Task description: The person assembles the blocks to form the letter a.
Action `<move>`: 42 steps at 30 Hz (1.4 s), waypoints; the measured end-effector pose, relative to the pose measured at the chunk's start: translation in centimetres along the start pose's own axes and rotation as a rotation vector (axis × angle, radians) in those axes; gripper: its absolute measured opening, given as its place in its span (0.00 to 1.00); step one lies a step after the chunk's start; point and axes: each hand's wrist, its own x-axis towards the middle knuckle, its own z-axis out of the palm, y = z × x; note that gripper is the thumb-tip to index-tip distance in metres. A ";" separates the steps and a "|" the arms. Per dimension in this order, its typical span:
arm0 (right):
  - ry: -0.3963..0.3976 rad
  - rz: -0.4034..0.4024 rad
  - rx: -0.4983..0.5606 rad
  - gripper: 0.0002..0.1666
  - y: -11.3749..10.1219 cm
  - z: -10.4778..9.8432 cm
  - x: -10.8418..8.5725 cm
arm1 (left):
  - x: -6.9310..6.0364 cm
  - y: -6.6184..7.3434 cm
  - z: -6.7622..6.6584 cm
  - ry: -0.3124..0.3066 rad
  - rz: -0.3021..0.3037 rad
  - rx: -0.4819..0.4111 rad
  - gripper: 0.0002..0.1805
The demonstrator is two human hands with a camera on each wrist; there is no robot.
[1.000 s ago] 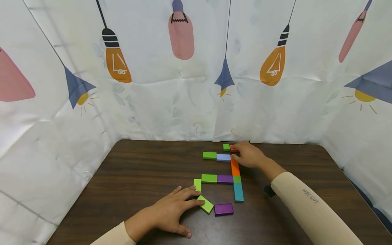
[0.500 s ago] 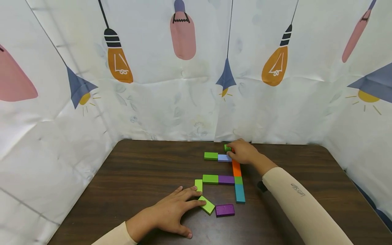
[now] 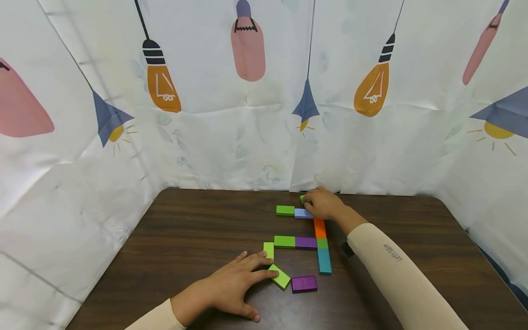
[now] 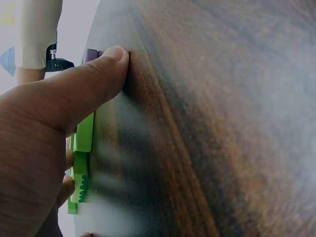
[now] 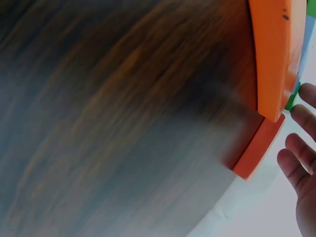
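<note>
In the head view, my left hand (image 3: 231,284) lies on the table with fingers spread. Its fingertips touch a lime block (image 3: 269,250) and a slanted lime block (image 3: 280,277). At the far edge, my right hand (image 3: 323,203) reaches over the row's end, its fingertips at a small green block (image 3: 302,198) that they partly cover. A red block (image 5: 256,150) lies slanted at the end of an orange block (image 5: 274,59) in the right wrist view. There, the right fingers are loosely bent beside these blocks; the thumb is hidden.
A teal block (image 3: 324,261), a purple block (image 3: 306,243), a green block (image 3: 285,241), a light blue block (image 3: 303,213) and another green block (image 3: 285,210) form connected lines. A separate purple block (image 3: 304,283) lies nearer. A printed curtain (image 3: 231,142) stands behind the table.
My right hand has shifted left, from the red block toward the small green block, which now sits tilted and partly covered. My left hand has stayed in place.
</note>
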 end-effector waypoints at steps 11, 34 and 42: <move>0.016 0.121 0.049 0.21 0.4 -0.2 0.8 | 0.2 -0.1 0.1 -0.003 0.003 0.002 0.50; 0.120 0.198 0.044 0.13 0.6 0.5 1.7 | 0.1 0.1 0.0 -0.003 0.004 0.013 0.49; 0.195 0.158 0.125 0.14 1.1 -0.4 0.4 | 0.0 0.1 0.0 -0.001 0.003 0.011 0.49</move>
